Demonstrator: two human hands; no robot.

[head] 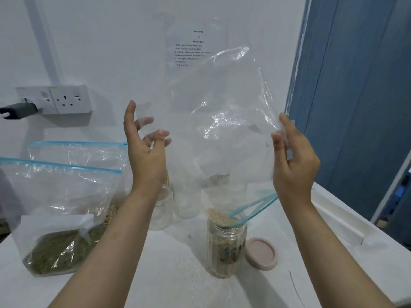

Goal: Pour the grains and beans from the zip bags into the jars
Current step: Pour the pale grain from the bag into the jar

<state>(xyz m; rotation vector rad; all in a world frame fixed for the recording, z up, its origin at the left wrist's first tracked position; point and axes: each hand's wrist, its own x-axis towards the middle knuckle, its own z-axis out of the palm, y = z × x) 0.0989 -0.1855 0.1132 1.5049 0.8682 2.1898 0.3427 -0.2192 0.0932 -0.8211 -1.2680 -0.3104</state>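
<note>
Head view, nearest first: two forearms reach forward over the white tabletop (pixel 178 274). On the near left stands a zip bag of green beans (pixel 57 247), its blue seal closed; just behind it a second zip bag (pixel 77 156) holds pale grains, also unpoured. Right of centre, an open jar (pixel 226 247) is nearly full of pale grains, with its pink lid (pixel 261 254) lying just beside it on the right. Above that jar hangs an upturned clear bag (pixel 222 121), its blue mouth touching the jar rim, looking almost drained. The right hand (pixel 293 161) pinches the bag's raised edge; the left hand (pixel 144 150) is spread wide with fingers against the plastic. Farther back, two more jars (pixel 186 196) stand, apparently empty. By my judgement, one bag is nearly done and two remain.
</note>
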